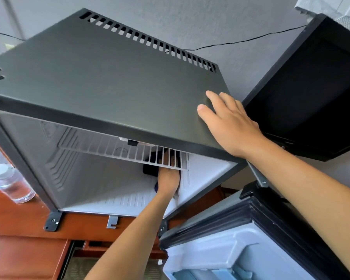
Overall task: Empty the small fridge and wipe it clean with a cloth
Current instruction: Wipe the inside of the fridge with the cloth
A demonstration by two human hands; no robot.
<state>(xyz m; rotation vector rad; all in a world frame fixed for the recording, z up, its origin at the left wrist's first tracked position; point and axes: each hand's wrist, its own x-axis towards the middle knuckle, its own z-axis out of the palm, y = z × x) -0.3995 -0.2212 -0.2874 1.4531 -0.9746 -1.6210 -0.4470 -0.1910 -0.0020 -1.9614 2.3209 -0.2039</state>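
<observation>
Fingers (212, 100) of my right hand (230, 126) lie spread on the fridge (109, 81) top; left hand (168, 180) inside—cloth hidden, grip unclear. Bottle (10, 182) out at 9 o'clock—wiping underway, I judge.

The left hand (168, 181) has its fingers hidden behind the wire shelf (125, 150).

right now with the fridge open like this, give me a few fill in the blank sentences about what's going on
1. The right hand rests flat on the ____ of the small black fridge.
2. The left hand reaches inside the fridge, just below the white wire ____.
3. The fridge door stands ____.
4. A clear plastic water bottle stands on the reddish wooden counter, to the ____ of the fridge.

Missing words: top; shelf; open; left
</observation>
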